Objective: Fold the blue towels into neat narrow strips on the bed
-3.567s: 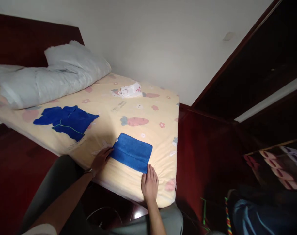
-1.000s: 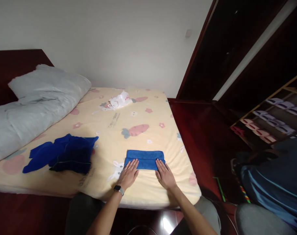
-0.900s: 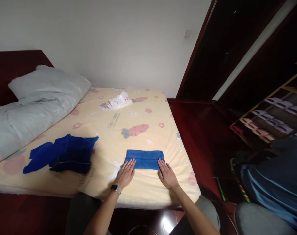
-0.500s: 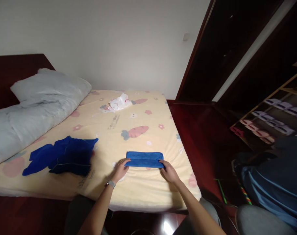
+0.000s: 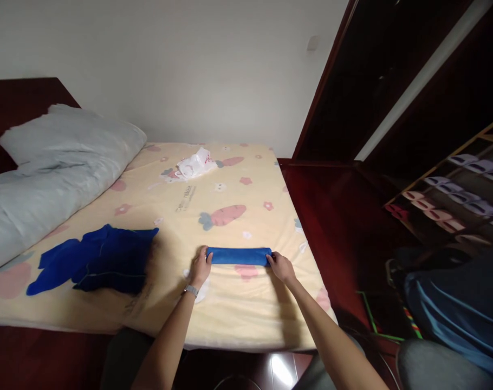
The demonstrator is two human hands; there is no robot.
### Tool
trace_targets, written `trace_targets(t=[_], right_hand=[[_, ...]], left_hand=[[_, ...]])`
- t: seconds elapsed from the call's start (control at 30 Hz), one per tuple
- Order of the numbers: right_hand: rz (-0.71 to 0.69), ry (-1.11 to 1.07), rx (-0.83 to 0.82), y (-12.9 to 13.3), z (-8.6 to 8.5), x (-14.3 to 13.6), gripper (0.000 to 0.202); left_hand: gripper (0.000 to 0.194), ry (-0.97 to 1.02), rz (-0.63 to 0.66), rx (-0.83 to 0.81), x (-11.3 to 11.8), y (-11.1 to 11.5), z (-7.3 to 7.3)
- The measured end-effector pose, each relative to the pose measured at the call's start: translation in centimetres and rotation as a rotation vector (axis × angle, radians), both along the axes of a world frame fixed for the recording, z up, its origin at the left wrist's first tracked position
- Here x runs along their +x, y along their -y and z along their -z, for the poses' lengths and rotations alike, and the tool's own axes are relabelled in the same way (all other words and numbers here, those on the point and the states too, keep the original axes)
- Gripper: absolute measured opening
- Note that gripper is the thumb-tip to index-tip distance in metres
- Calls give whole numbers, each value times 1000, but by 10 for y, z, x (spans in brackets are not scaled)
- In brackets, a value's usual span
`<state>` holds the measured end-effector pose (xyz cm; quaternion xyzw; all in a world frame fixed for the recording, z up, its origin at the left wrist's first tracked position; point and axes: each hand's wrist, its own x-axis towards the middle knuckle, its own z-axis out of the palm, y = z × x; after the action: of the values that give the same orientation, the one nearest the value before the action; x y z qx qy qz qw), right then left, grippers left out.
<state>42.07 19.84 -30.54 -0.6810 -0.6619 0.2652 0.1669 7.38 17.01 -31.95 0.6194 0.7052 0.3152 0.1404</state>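
Note:
A blue cloth [image 5: 239, 256], folded into a narrow strip, lies on the patterned bed sheet [image 5: 230, 303] near the front edge of the bed. My left hand [image 5: 200, 266] pinches its left end, and my right hand [image 5: 281, 266] grips its right end. Further left on the sheet is a crumpled pile of blue cloths [image 5: 108, 260], touched by neither hand.
A white plastic bag [image 5: 196, 164] lies near the wall. Grey bedding [image 5: 63, 162] covers the bed's left side. To the right are a slipper rack [image 5: 445, 200] and a person in dark blue clothing [image 5: 458, 303].
The cloth has gone from a wider strip with a crease along it to a narrower one, its near edge folded away from me. Both hands have moved slightly forward with it.

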Motion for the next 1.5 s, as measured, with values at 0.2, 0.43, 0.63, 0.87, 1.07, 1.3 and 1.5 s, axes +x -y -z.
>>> trace_targets(t=[0.2,0.43,0.63,0.87,1.07,1.3,1.5], right_hand=[[73,251,231,15,-19,-26,39],[-405,253,545,36,3,-88,54],[-413,330,522,36,29,-55,61],[-317,382,378,42,30,-7,61],[-243,381,188,77,14,46,61],[-59,452,237,184,57,102,63],[-7,494,212,193,60,92,67]], left_hand=[[40,-333,38,127,19,11,-25],[54,-574,491,193,73,11,-19],[63,-582,463,143,38,15,6],[68,-574,371,125,-2,31,18],[65,-517,197,-52,-44,79,23],[65,-537,-63,-89,-88,162,36],[63,-572,-109,-93,-76,169,29]])
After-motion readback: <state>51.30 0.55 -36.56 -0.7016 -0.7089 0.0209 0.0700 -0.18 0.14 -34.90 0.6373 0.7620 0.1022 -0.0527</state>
